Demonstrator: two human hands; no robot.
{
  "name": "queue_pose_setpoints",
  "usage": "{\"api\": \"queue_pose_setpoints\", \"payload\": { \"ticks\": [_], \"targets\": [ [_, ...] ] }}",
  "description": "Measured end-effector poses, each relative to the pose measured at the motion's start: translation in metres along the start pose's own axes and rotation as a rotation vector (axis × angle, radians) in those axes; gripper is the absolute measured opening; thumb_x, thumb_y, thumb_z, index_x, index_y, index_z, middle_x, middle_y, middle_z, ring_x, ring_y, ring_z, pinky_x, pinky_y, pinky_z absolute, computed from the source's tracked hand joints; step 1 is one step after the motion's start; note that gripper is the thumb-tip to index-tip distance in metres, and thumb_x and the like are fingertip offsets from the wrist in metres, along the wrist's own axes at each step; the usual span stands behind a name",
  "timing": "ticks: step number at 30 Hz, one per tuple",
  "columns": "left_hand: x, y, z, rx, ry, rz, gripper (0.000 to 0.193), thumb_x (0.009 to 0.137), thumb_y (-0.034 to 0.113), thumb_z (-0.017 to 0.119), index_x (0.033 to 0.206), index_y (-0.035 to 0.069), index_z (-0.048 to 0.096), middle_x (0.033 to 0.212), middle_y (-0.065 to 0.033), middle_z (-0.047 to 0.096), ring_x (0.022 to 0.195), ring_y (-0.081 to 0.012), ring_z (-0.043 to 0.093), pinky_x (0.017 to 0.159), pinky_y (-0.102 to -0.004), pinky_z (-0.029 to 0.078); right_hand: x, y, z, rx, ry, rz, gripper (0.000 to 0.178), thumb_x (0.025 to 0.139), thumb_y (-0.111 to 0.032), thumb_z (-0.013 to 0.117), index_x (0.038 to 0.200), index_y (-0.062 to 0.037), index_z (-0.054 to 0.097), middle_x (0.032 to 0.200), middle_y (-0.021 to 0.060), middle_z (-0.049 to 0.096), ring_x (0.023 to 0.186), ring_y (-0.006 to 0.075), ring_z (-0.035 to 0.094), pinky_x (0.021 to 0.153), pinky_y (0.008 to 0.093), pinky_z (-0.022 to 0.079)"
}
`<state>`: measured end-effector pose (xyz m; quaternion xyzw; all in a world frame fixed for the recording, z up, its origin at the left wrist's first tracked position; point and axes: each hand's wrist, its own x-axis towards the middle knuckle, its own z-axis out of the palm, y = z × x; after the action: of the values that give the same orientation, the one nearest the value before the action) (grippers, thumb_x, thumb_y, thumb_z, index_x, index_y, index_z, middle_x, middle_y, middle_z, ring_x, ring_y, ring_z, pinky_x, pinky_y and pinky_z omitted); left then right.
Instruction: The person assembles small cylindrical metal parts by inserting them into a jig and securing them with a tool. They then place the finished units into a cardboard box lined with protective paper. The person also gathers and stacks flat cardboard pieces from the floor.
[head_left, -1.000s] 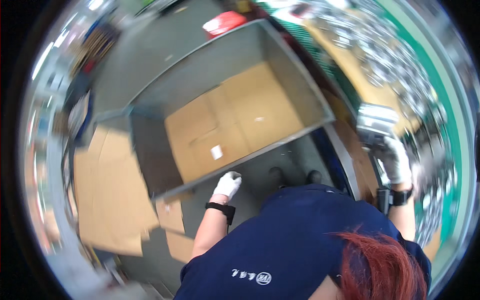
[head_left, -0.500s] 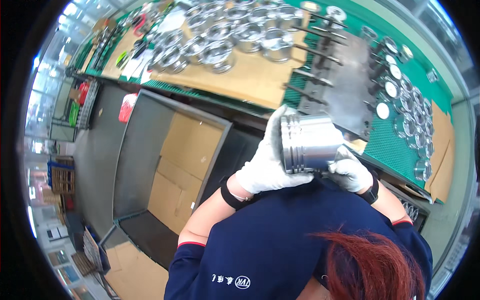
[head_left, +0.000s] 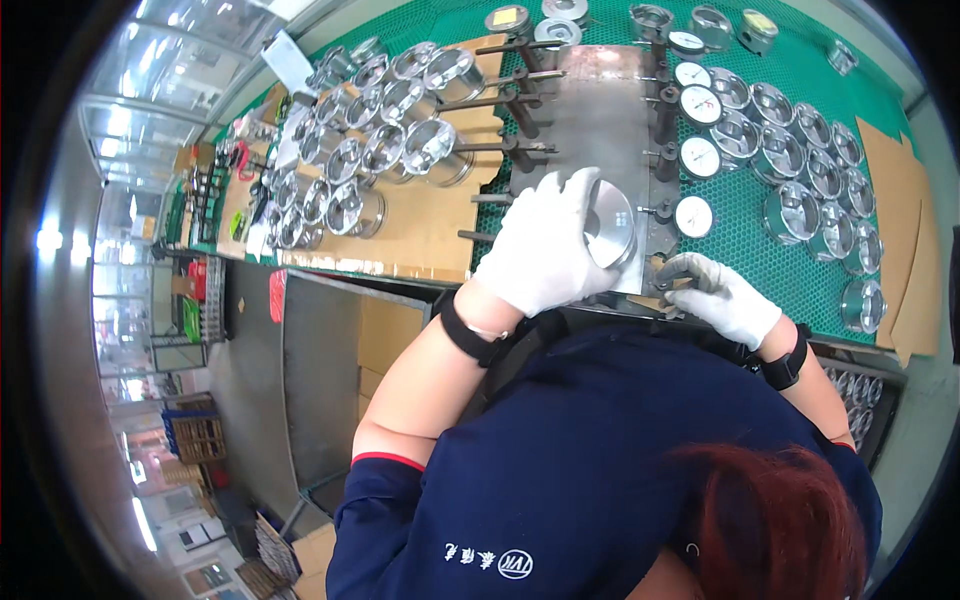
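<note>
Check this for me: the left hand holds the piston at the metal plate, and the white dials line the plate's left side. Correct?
Not quite: the head view shows the white dials lining the right side of the metal plate, not its left. The left hand does hold the piston there.

1. Your navy shirt [head_left: 560, 450] bears a white oval emblem [head_left: 515, 565] beside a few white characters [head_left: 465, 556].
2. Five round dial gauges [head_left: 693, 216] on your green bench [head_left: 750, 278] have marked white faces, too small to read.
3. Yellow labels [head_left: 506, 16] sit on two metal cylinders [head_left: 756, 41], their print illegible to you.
</note>
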<state>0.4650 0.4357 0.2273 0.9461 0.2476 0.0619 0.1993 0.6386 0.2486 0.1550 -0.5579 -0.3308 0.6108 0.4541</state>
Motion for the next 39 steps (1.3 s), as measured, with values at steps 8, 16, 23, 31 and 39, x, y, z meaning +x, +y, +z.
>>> {"api": "queue_pose_setpoints", "payload": {
  "ticks": [8, 16, 23, 31, 39],
  "targets": [
    [0.025, -0.037, 0.018, -0.021, 0.076, 0.306, 0.081, 0.065, 0.035, 0.082, 0.131, 0.003, 0.049, 0.125, -0.0251, 0.053, 0.104, -0.0422, 0.059, 0.091, -0.0463, 0.049, 0.022, 0.005, 0.020, 0.020, 0.213, -0.062, 0.053, 0.092, -0.010, 0.061, 0.139, 0.0055, 0.042, 0.110, 0.0102, 0.062, 0.095, 0.0109, 0.061, 0.079, 0.0260, 0.053],
    [0.021, -0.080, 0.049, -0.108, 0.179, 0.418, 0.054, 0.062, 0.027, 0.091, 0.099, 0.007, 0.059, 0.134, -0.0328, 0.050, 0.116, -0.0469, 0.057, 0.091, -0.0473, 0.051, 0.055, 0.017, 0.060, -0.200, 0.336, -0.019, 0.089, 0.083, -0.019, 0.069, 0.152, 0.0079, 0.020, 0.102, 0.0171, 0.064, 0.094, 0.0244, 0.064, 0.085, 0.0320, 0.052],
    [0.041, -0.087, 0.048, -0.252, 0.159, 0.436, 0.046, 0.062, 0.023, 0.091, 0.089, 0.006, 0.056, 0.139, -0.0371, 0.042, 0.122, -0.0484, 0.053, 0.094, -0.0472, 0.050, 0.068, 0.035, 0.058, -0.203, 0.442, -0.068, 0.090, 0.084, -0.019, 0.068, 0.155, 0.0046, 0.017, 0.100, 0.0149, 0.064, 0.093, 0.0225, 0.064, 0.084, 0.0311, 0.051],
    [0.049, -0.091, 0.048, -0.298, 0.154, 0.468, 0.048, 0.063, 0.024, 0.093, 0.087, 0.005, 0.055, 0.132, -0.0387, 0.047, 0.129, -0.0493, 0.049, 0.094, -0.0469, 0.051, 0.063, 0.012, 0.058, -0.173, 0.415, 0.039, 0.092, 0.083, -0.019, 0.068, 0.157, -0.0001, 0.016, 0.101, 0.0137, 0.065, 0.090, 0.0213, 0.064, 0.080, 0.0306, 0.052],
    [0.051, -0.090, 0.049, -0.297, 0.168, 0.464, 0.050, 0.061, 0.023, 0.093, 0.089, 0.007, 0.055, 0.124, -0.0323, 0.052, 0.129, -0.0480, 0.049, 0.093, -0.0490, 0.051, 0.063, 0.015, 0.054, -0.130, 0.394, 0.045, 0.094, 0.083, -0.018, 0.068, 0.158, -0.0023, 0.014, 0.101, 0.0129, 0.066, 0.091, 0.0205, 0.065, 0.082, 0.0302, 0.052]
  ]
}}
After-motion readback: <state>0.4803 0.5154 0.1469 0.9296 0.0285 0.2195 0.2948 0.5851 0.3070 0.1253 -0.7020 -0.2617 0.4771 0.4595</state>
